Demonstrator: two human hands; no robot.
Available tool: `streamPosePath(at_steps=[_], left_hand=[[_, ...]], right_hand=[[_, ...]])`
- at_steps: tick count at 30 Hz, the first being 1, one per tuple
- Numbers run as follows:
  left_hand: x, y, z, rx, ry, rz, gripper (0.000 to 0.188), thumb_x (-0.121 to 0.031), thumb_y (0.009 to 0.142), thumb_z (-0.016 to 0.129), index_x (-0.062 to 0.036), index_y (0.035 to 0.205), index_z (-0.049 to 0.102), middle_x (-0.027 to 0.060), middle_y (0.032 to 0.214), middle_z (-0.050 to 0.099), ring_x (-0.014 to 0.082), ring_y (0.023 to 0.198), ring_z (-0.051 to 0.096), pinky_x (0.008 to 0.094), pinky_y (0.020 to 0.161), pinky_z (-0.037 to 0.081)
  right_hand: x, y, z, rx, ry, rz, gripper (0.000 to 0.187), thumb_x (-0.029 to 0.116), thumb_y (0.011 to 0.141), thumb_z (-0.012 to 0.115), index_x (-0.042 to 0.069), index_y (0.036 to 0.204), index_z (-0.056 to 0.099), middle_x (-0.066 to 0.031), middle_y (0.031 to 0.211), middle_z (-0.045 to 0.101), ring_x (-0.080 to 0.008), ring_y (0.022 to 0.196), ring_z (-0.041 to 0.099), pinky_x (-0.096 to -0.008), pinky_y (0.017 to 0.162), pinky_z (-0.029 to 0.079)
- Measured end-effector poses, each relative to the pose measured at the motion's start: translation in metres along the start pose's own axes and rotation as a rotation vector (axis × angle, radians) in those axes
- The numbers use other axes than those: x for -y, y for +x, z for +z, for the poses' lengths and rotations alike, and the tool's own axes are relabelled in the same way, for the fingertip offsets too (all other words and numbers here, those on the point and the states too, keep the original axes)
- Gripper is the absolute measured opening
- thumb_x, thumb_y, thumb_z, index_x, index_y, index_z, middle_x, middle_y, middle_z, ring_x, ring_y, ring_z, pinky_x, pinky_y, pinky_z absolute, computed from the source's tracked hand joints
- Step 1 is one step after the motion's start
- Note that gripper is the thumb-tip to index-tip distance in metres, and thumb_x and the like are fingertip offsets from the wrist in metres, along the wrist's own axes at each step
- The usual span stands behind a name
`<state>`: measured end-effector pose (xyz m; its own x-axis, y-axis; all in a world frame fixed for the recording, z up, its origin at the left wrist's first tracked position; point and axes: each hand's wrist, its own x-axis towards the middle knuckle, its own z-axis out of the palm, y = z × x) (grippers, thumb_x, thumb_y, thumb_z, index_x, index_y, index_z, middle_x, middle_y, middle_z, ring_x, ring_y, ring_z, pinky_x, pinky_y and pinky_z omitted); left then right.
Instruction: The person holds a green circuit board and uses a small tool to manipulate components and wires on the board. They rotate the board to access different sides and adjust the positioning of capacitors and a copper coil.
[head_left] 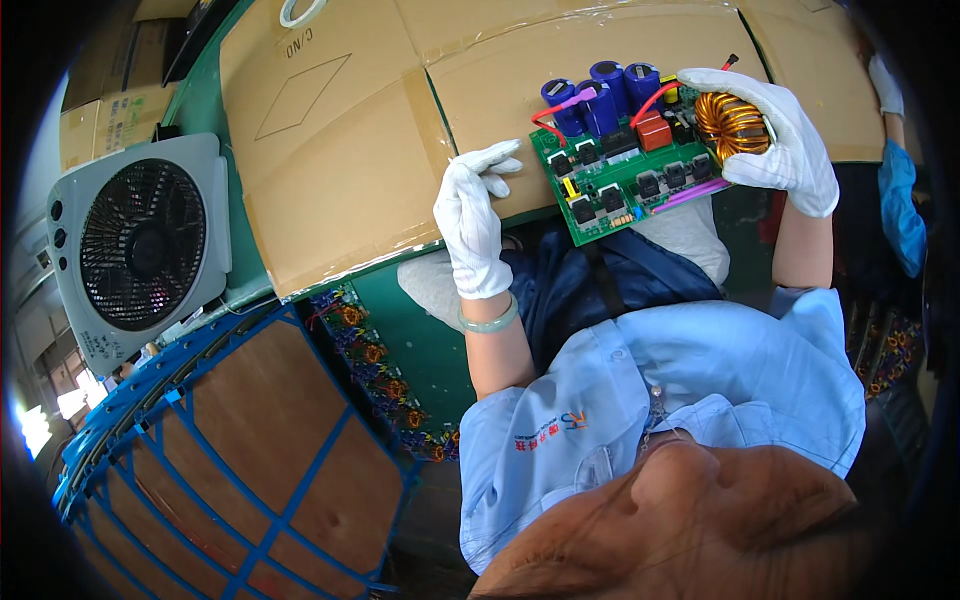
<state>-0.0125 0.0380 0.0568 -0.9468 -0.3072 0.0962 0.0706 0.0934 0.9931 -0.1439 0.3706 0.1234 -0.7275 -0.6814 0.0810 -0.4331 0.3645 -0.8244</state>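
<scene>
My right hand [790, 140], in a white glove, grips a green circuit board [622, 182] at its right end, with fingers and thumb around a copper-wound ring coil [733, 124]. The board is held tilted at the near edge of the cardboard, above my lap. Blue cylindrical capacitors [600, 108] stand along its far side, beside a red-orange block [654, 131] and several black parts. Red and purple wires run over it. My left hand [474, 215], also gloved, is just left of the board without touching it. Its fingers stretch toward the board, slightly bent, and nothing shows in them.
Flattened cardboard [340, 150] covers the green bench, with a white tape roll [300, 12] at its far edge. A grey box fan [140, 240] stands at the left. Below it is a blue-framed rack [270, 450]. Coils in crates [375, 375] sit under the bench. Another person's blue sleeve [900, 210] shows far right.
</scene>
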Motion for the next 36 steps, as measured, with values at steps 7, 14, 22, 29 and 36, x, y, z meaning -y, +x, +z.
streamPosePath(at_steps=[7,14,22,29,36], left_hand=[[0.000,-0.003,-0.002,0.062,-0.025,-0.006,0.030,-0.017,0.106,0.049,0.0023,0.116,0.070,0.0107,0.097,0.071,0.0116,0.081,0.058,0.0259,0.079,0.047],[0.000,-0.006,0.004,0.079,0.105,0.117,0.032,0.006,0.090,0.056,-0.0007,0.118,0.070,0.0105,0.106,0.071,0.0212,0.100,0.063,0.0326,0.092,0.048],[-0.001,-0.003,0.000,0.154,0.098,0.235,0.034,-0.022,0.103,0.047,-0.0026,0.117,0.072,0.0148,0.129,0.064,0.0270,0.119,0.056,0.0408,0.108,0.038],[0.023,0.016,0.016,0.173,0.340,0.311,0.062,-0.059,0.103,0.038,-0.0129,0.114,0.079,0.0160,0.147,0.052,0.0302,0.131,0.050,0.0417,0.115,0.029],[0.051,0.035,0.025,0.075,0.447,0.579,0.036,-0.030,0.066,0.086,-0.0226,0.101,0.083,0.0134,0.137,0.063,0.0321,0.120,0.061,0.0404,0.104,0.046]], right_hand=[[0.000,0.000,0.000,-0.009,0.012,-0.028,0.084,0.060,0.073,0.080,0.002,0.131,0.063,-0.0152,0.130,0.067,-0.0276,0.120,0.065,-0.0387,0.106,0.047],[0.001,0.001,-0.001,0.002,0.018,-0.077,0.077,0.053,0.075,0.083,0.005,0.133,0.063,-0.0129,0.128,0.068,-0.0270,0.118,0.067,-0.0379,0.105,0.049],[-0.002,0.001,-0.001,-0.002,0.005,-0.096,0.078,0.055,0.077,0.081,0.005,0.133,0.063,-0.0137,0.128,0.068,-0.0278,0.118,0.067,-0.0379,0.105,0.049],[0.000,0.002,-0.001,-0.008,0.023,-0.088,0.078,0.054,0.076,0.082,0.003,0.132,0.063,-0.0140,0.129,0.068,-0.0279,0.119,0.066,-0.0377,0.105,0.048],[0.003,0.004,-0.001,-0.012,0.034,-0.087,0.078,0.055,0.076,0.082,0.003,0.132,0.063,-0.0143,0.128,0.068,-0.0277,0.118,0.066,-0.0379,0.104,0.049]])
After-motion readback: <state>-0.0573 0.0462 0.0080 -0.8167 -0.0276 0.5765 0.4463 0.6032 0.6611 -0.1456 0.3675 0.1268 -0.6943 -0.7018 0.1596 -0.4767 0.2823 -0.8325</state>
